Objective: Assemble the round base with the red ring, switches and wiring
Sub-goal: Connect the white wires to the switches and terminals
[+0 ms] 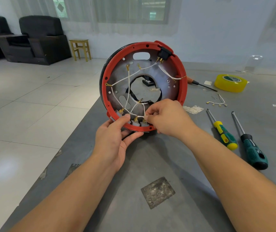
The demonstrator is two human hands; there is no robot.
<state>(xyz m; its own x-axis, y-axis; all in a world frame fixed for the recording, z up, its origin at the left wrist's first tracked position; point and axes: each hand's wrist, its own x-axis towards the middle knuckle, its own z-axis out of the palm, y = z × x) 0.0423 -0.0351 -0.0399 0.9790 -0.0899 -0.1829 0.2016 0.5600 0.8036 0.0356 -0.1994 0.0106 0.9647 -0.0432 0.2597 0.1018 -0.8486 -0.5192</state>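
Observation:
The round metal base stands tilted on edge above the grey table, its open centre facing me. A red ring runs round its rim. A black switch sits at the top right, and small white switches line the bottom edge. White wires with gold terminals cross the plate. My left hand grips the lower rim, thumb on the ring. My right hand pinches a white wire's terminal at the bottom switch.
On the table to the right lie two screwdrivers with green handles, a yellow tape roll, a black-tipped orange tool and a loose wire harness. The table's left edge drops to tiled floor. A yellow stool stands behind.

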